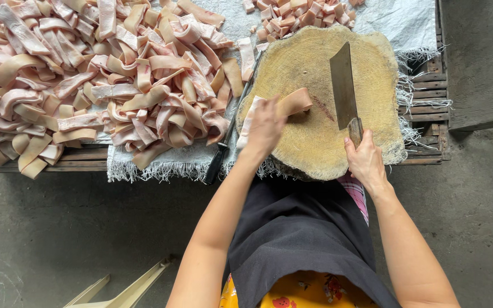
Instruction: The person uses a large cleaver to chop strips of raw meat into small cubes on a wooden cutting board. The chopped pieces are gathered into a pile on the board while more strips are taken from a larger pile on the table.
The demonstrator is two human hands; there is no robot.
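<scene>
1. Pork skin strip (292, 103) lies curled on the round chopping block (315, 148), near its left edge.
2. Left hand (265, 126) pinches the strip's end with closed fingers.
3. Right hand (365, 161) grips the cleaver (343, 85), blade flat on the block.
4. Strip pile (87, 80) lies left; diced pieces (298, 17) lie above.

We see a grey concrete floor (58, 228); low slatted wood table (429, 85) under white cloth (400, 23); flat daylight.
</scene>
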